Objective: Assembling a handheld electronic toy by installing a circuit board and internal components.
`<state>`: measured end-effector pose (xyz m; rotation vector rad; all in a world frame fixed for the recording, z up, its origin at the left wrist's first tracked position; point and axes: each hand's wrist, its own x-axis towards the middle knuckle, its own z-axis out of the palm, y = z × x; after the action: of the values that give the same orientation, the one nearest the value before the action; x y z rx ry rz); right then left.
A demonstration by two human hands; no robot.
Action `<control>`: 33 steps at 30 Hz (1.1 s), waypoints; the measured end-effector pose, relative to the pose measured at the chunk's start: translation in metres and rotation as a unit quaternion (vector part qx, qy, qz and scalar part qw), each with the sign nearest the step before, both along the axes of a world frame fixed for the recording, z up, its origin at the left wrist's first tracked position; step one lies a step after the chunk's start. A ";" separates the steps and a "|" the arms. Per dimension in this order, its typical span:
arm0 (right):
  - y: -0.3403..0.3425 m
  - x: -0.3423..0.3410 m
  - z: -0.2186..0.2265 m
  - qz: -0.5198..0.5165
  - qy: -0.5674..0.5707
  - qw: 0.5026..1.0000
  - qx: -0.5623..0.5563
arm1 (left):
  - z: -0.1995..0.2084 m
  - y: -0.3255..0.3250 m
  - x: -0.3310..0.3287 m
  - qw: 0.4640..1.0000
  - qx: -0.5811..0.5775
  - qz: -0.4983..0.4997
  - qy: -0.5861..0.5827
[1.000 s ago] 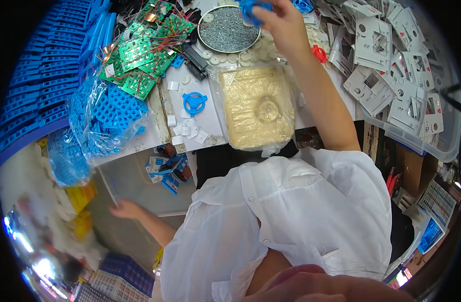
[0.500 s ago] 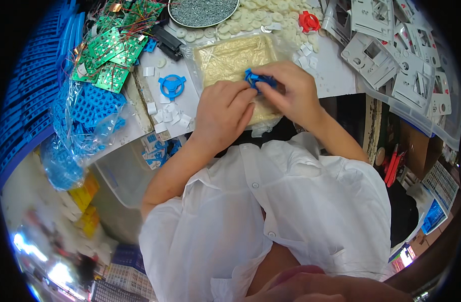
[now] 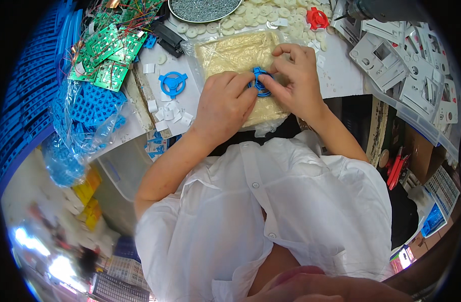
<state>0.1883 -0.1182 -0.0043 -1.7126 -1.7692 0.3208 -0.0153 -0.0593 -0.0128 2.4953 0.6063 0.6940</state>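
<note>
A round blue plastic ring part [image 3: 261, 89] with spokes lies on a yellowish block wrapped in clear plastic [image 3: 225, 54]. My left hand [image 3: 225, 104] is closed on the ring's left side, its fingertips at the rim. My right hand [image 3: 302, 83] has its thumb pressed onto the ring, while its other fingers are lifted and bent, apart from the thumb. Whether a small piece sits under the thumb is hidden. To the left, a similar blue ring [image 3: 173, 84] lies flat on the table beside small white square pieces [image 3: 167, 115].
Green circuit boards [image 3: 112, 75] with wires and bagged blue parts [image 3: 97, 103] are piled left. At the back are a tray of screws [image 3: 205, 10], many cream discs [image 3: 250, 15] and a red ring [image 3: 317, 18]. A bin of white panels [image 3: 416, 75] and a dark tool [image 3: 384, 9] are right.
My right hand's fingers have lifted off the blue ring, leaving the thumb on it. The ring now lies flatter on the block. A dark tool has come into view at the top right.
</note>
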 end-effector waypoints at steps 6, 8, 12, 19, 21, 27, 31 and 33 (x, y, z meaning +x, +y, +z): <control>-0.003 -0.008 -0.009 -0.035 0.030 0.999 0.010 | -0.001 0.010 -0.005 0.998 0.042 -0.048 0.024; -0.001 -0.002 -0.005 0.014 0.020 1.000 0.009 | 0.001 0.010 -0.006 0.996 0.058 -0.053 0.038; 0.007 0.008 -0.004 0.080 0.010 0.996 0.046 | 0.004 0.008 -0.005 0.991 0.114 -0.045 0.053; 0.010 0.035 0.018 0.121 -0.002 0.991 -0.064 | 0.015 0.005 -0.003 0.980 0.116 -0.083 0.135; 0.017 0.068 0.022 0.092 0.044 0.993 -0.057 | 0.015 0.004 -0.003 0.986 0.090 -0.070 0.120; 0.053 0.174 0.072 -0.225 -0.399 0.880 0.127 | 0.061 0.016 -0.013 0.998 -0.037 -0.034 0.026; 0.060 0.219 0.058 -0.195 -0.367 0.908 0.050 | 0.092 0.074 -0.041 0.997 0.054 0.009 0.047; 0.051 0.228 0.060 -0.194 -0.198 0.958 0.073 | 0.096 0.126 -0.061 0.991 0.101 0.065 0.053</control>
<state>0.4158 -0.0677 0.0559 -2.0629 -1.6149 -0.3392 -0.0765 0.0665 0.0832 2.7136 0.7776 0.7048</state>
